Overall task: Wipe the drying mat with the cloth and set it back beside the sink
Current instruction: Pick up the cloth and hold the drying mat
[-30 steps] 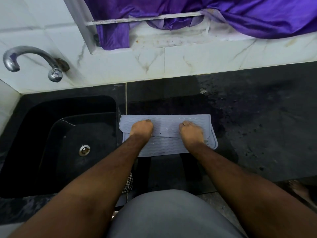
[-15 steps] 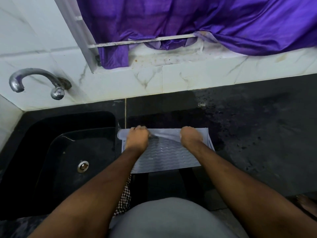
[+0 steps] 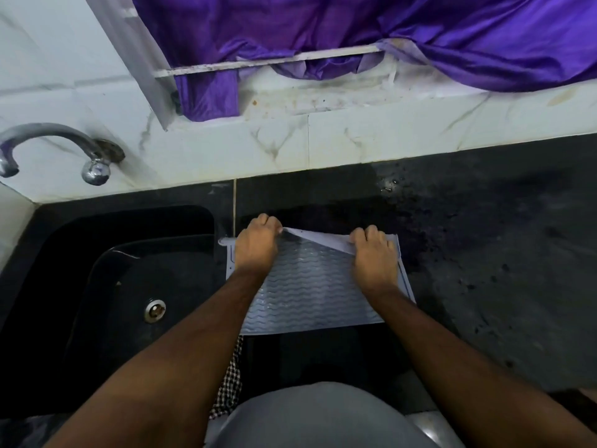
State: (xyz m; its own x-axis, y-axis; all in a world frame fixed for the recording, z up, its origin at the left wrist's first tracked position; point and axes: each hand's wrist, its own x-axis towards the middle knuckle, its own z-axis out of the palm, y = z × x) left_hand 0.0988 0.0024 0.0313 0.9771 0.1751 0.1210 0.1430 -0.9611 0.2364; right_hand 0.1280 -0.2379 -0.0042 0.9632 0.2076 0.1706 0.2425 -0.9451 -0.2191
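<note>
Both hands grip the far edge of the drying mat (image 3: 310, 292), fingers curled over a folded-back flap: the left hand (image 3: 256, 245) at the corner nearest the sink (image 3: 106, 253), the right hand (image 3: 374, 253) at the other end. The mat lies under and behind the knuckles, toward the body, on the counter (image 3: 484, 253) just beside the basin. Bare counter lies beyond the fingertips, so the flap probably unfolds away from the person. A checked cloth (image 3: 231, 383) hangs below the left forearm.

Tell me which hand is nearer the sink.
The left hand, gripping the mat at its far corner beside the sink; the right hand has its grip farther along the same edge.
</note>
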